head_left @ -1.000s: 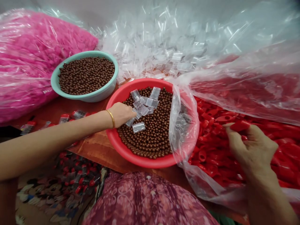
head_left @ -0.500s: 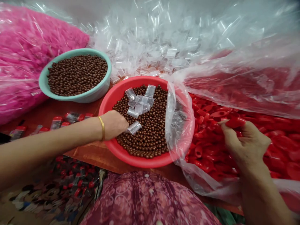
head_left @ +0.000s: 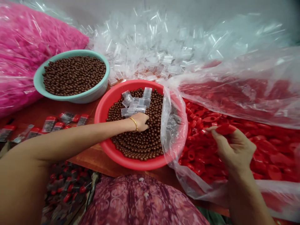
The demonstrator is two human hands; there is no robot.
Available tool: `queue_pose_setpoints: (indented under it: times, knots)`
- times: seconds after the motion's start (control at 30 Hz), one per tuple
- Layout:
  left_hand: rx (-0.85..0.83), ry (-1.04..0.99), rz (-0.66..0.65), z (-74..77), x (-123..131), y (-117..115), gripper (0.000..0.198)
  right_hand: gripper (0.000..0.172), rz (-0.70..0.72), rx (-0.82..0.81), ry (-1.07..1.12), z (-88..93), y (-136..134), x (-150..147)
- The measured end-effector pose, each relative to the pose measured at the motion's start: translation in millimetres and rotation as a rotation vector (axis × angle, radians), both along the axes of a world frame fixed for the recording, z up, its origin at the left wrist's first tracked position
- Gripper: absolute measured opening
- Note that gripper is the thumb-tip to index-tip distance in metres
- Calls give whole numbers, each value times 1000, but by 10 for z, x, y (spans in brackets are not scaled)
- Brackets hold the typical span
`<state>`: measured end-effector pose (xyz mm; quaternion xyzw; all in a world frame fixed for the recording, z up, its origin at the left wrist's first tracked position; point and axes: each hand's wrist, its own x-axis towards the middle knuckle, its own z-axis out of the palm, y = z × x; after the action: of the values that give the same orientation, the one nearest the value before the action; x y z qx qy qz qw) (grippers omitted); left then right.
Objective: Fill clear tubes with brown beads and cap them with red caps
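Observation:
My left hand (head_left: 140, 121), with a gold bangle at the wrist, reaches down onto the brown balls (head_left: 133, 145) in a red basin (head_left: 99, 120). Its fingers are curled downward, and whatever lies in them is hidden beneath the hand. Just beyond it, several clear flat plastic containers (head_left: 134, 104) rest on the balls. On the right, my right hand (head_left: 237, 148) pinches a glossy red plastic cap (head_left: 225, 128) between thumb and fingers. It is above a heap of similar red caps (head_left: 208, 159) in an opened clear bag (head_left: 234, 98).
A pale teal basin (head_left: 106, 70) of brown balls stands at the back left, beside a bag of pink pieces (head_left: 42, 34). Clear containers (head_left: 150, 59) are piled behind. Filled red-capped containers (head_left: 49, 124) lie on the table at left. The bag's plastic edge (head_left: 165, 125) drapes into the red basin.
My left hand has moved right and deeper into the red basin; the clear container by its fingertips no longer shows. My right hand still pinches the red cap, slightly left and lower in view.

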<state>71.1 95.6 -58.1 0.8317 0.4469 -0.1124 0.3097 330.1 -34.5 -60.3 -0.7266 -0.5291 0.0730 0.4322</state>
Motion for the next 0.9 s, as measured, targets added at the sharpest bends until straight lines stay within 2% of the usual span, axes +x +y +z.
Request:
queue_pose_setpoints:
  times: [0.07,0.17,0.23,0.33,0.4,0.5,0.6,0.77,0.9]
  knots:
    - [-104,-150,115,-15,-54,31,14,11,26,35,117,41,-5,-36]
    - [-370,-567,331,24,-177,53,12,11,63,39,141,145,25,-118]
    - [-528,-787,394,70,-265,45,21,13,102,9,168,242,72,-197]
    - [-748,-930,466,122,-368,-9,38,18,154,-85,364,409,179,-355]
    - [-824,-999,503,134,-404,-57,47,23,178,-112,546,521,266,-483]
    - [-851,-1111,498,132,-416,-104,54,29,249,-83,764,656,405,-701]
    - [-880,-1135,443,127,-406,-113,52,31,332,-58,881,683,546,-932]
    - [-820,-1199,347,177,-401,-116,44,26,419,31,835,463,762,-1235]
    - [-646,-1295,383,241,-425,-108,41,21,476,46,719,336,822,-1302]
